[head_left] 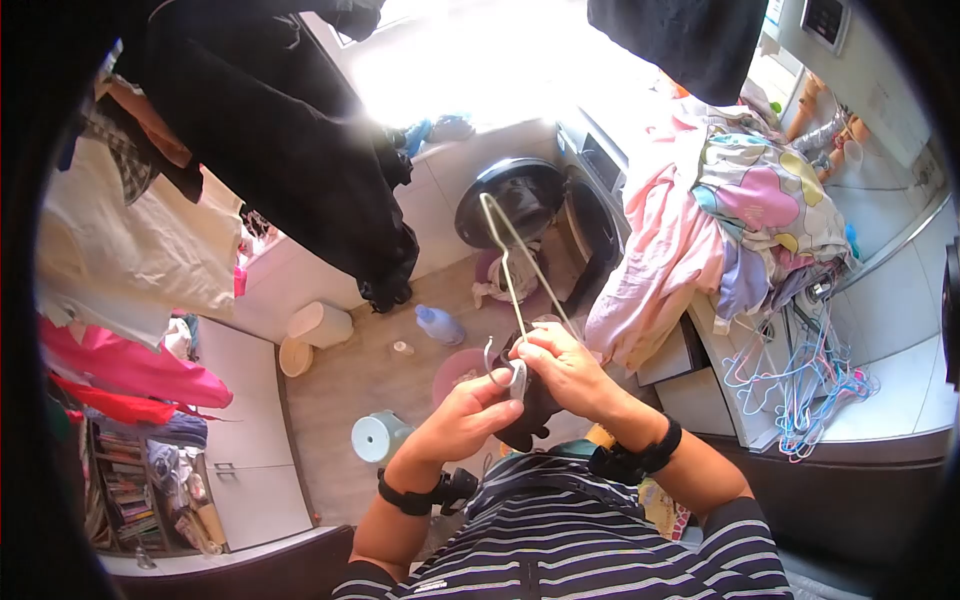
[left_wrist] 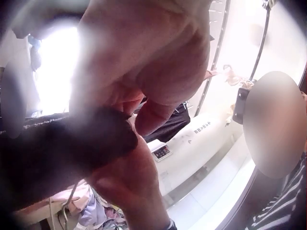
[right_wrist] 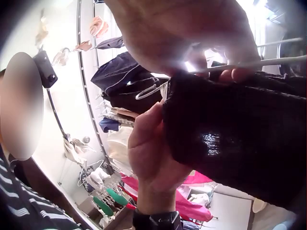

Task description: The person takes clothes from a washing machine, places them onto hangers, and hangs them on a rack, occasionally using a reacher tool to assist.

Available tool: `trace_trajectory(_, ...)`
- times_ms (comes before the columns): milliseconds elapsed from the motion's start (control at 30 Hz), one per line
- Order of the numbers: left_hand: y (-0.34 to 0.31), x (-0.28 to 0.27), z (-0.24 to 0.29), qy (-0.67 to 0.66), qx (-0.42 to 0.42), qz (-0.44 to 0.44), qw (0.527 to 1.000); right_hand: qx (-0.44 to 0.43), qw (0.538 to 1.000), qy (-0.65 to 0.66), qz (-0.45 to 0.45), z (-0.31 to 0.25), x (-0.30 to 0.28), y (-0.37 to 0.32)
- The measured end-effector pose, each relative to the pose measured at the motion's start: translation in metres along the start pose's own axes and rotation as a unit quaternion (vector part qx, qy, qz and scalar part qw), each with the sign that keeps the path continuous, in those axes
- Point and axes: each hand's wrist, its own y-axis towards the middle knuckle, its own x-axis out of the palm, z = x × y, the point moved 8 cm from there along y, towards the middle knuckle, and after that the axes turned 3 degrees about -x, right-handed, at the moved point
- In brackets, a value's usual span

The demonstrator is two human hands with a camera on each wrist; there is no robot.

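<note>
I see both hands raised in front of the striped shirt, close together; the left hand [head_left: 468, 412] has its fingers curled, pinching the edge of a small black fabric garment [head_left: 535, 412] just beside the hanger's hook; the right hand [head_left: 562, 366] has its fingers bent narrow around the neck of a thin silver wire hanger [head_left: 513, 262], pressing the wire against the top of the cloth; the hanger's triangle sticks out away from the body, tilted; the garment hangs bunched between the two palms. Beyond them I make out a front-loading washing machine with a dark round door [head_left: 520, 200]; a heap of pink and patterned laundry [head_left: 730, 220] lies on the white counter [head_left: 900, 400] to the right, with a tangle of pastel wire hangers [head_left: 800, 385] just beside it; a blue plastic bottle [head_left: 440, 325] lies on the floor.
</note>
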Motion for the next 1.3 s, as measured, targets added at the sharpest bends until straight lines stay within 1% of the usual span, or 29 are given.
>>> trace_trajectory(33,0.001,0.001,-0.002,-0.011,-0.014,-0.008,1.000,-0.017,1.000,-0.022,0.006,-0.001,0.000,-0.001)
trace_trajectory(133,0.002,0.003,-0.009,-0.014,-0.038,-0.027,0.999,0.032,0.999,-0.015,0.000,0.001,0.000,-0.007)
trace_trajectory(233,0.003,0.004,-0.017,0.008,-0.038,-0.037,0.999,-0.009,0.997,-0.065,-0.030,-0.006,-0.004,-0.011)
trace_trajectory(267,0.003,0.004,-0.021,0.016,-0.036,-0.039,0.998,-0.006,0.998,-0.034,-0.053,-0.007,-0.003,-0.011)
trace_trajectory(367,0.009,0.007,-0.024,0.002,-0.004,-0.050,0.999,0.033,0.991,0.123,-0.044,0.004,-0.003,-0.010)
trace_trajectory(400,0.011,0.009,-0.025,-0.013,-0.009,-0.052,0.999,0.031,0.987,0.154,-0.033,-0.001,-0.004,-0.009)
trace_trajectory(467,0.011,0.013,-0.027,-0.043,-0.020,-0.056,0.997,0.073,0.980,0.184,-0.025,0.007,-0.001,-0.008)
trace_trajectory(600,0.010,0.013,-0.034,-0.103,-0.047,-0.069,0.991,0.187,0.961,0.205,-0.009,0.022,0.000,-0.013)
trace_trajectory(667,0.010,0.013,-0.043,-0.137,-0.055,-0.069,0.987,0.199,0.957,0.211,-0.006,0.020,-0.004,-0.014)
trace_trajectory(767,0.013,0.007,-0.063,-0.265,-0.062,-0.068,0.960,0.211,0.952,0.223,0.003,0.013,-0.009,-0.014)
trace_trajectory(867,0.024,-0.007,-0.094,-0.349,-0.083,-0.017,0.933,0.207,0.950,0.235,0.010,0.009,-0.013,-0.010)
trace_trajectory(933,0.031,-0.022,-0.100,-0.218,-0.036,0.042,0.974,0.194,0.952,0.235,0.009,0.011,-0.015,-0.007)
trace_trajectory(967,0.034,-0.029,-0.103,-0.150,-0.013,0.071,0.986,0.204,0.946,0.250,0.001,0.011,-0.014,-0.008)
trace_trajectory(1000,0.035,-0.041,-0.115,-0.072,-0.039,0.120,0.989,0.213,0.940,0.265,-0.008,0.009,-0.014,-0.008)
trace_trajectory(1033,0.036,-0.053,-0.122,0.012,-0.048,0.176,0.983,0.222,0.934,0.281,-0.016,0.007,-0.013,-0.008)
trace_trajectory(1067,0.036,-0.064,-0.127,0.095,-0.057,0.230,0.967,0.229,0.924,0.304,-0.026,0.003,-0.011,-0.008)
trace_trajectory(1100,0.037,-0.075,-0.133,0.177,-0.065,0.283,0.940,0.236,0.915,0.326,-0.037,-0.001,-0.011,-0.008)
trace_trajectory(1133,0.039,-0.081,-0.129,0.230,-0.005,0.339,0.912,0.242,0.904,0.348,-0.048,-0.006,-0.010,-0.008)
trace_trajectory(1167,0.044,-0.084,-0.131,0.267,0.027,0.357,0.895,0.242,0.896,0.368,-0.048,-0.013,-0.011,-0.007)
trace_trajectory(1233,0.050,-0.085,-0.115,0.340,0.091,0.389,0.851,0.241,0.879,0.409,-0.049,-0.025,-0.013,-0.006)
trace_trajectory(1267,0.056,-0.086,-0.115,0.381,0.101,0.368,0.842,0.232,0.879,0.415,-0.028,-0.026,-0.018,-0.004)
trace_trajectory(1300,0.063,-0.096,-0.126,0.368,0.057,0.345,0.862,0.221,0.879,0.421,-0.006,-0.027,-0.024,-0.001)
